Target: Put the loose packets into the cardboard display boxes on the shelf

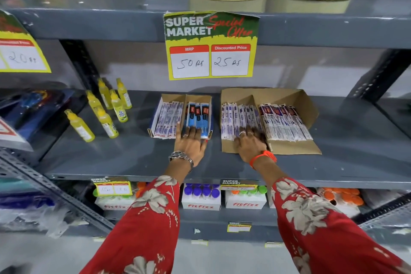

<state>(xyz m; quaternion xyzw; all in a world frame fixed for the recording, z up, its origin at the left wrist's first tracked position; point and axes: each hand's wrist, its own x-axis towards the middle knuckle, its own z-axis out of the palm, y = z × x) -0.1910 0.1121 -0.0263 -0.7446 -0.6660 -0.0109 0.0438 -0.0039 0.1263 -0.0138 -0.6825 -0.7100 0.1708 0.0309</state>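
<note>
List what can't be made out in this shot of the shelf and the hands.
- Head view: front ends of packets under the left hand and right hand; the hands cover them.
- Print on the white packets: too small.
- Lower price tag: blurred.
- Left price sign: cut off by the frame edge.

I count two cardboard display boxes: the small box [198,98] on the left and the large box [295,100] on the right, each with two compartments. Six yellow bottles [104,109] stand further left. Packets are too many to count.
</note>
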